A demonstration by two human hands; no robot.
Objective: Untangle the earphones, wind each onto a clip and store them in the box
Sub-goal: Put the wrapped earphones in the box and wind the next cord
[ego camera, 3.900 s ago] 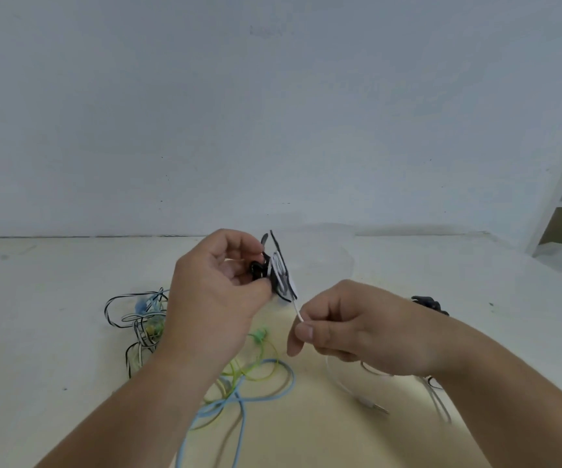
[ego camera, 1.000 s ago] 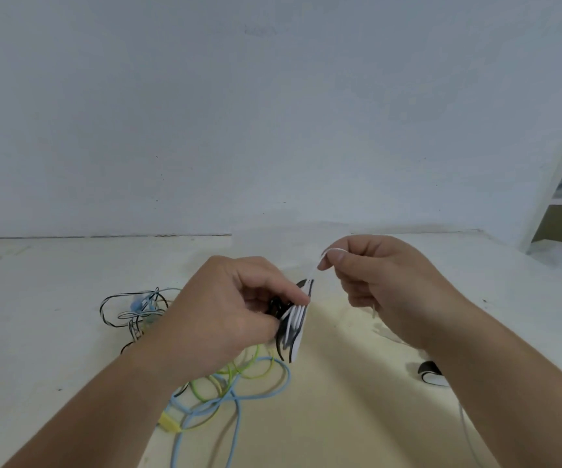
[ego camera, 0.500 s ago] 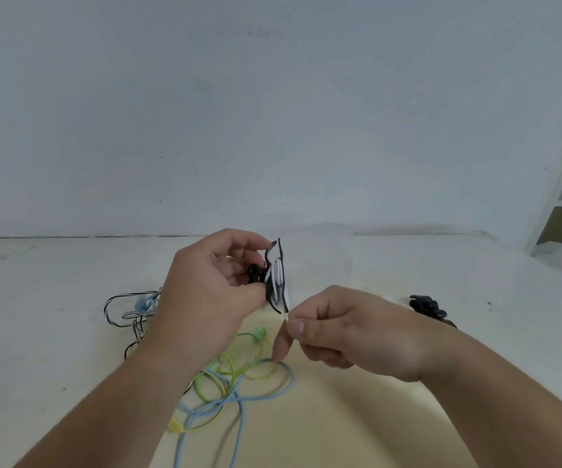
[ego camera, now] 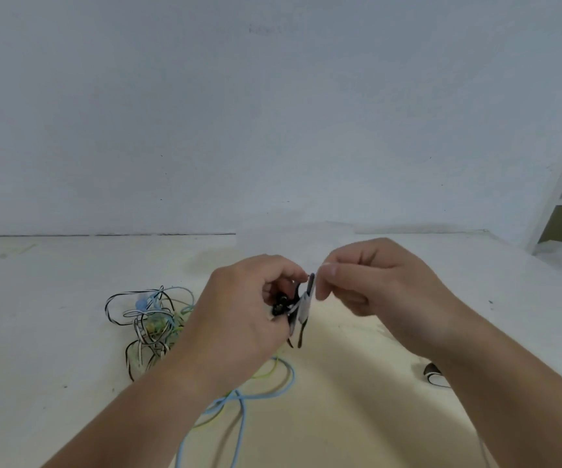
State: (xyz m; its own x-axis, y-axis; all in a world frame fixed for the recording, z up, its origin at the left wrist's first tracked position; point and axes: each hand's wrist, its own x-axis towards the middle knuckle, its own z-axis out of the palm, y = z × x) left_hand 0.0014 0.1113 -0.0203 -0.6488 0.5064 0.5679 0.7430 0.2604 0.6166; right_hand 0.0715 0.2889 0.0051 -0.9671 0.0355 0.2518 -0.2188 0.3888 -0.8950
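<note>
My left hand (ego camera: 239,319) grips a black clip (ego camera: 301,310) with white earphone cable wound round it, held above the table's middle. My right hand (ego camera: 377,292) pinches the loose end of the white cable (ego camera: 318,276) just above the clip's top. A tangle of black-and-white, blue and green earphone cables (ego camera: 153,319) lies on the table to the left, partly hidden behind my left forearm. Blue and green loops (ego camera: 273,386) trail toward the front edge. The box is not in view.
Another black clip (ego camera: 433,373) lies on the pale table (ego camera: 36,332) beside my right forearm. A white wall closes the back. At the far right stands a white shelf frame (ego camera: 556,204).
My right hand has swung the white cable from below the clip up over its top, another turn of winding. My left hand tilted the clip and sank slightly.
</note>
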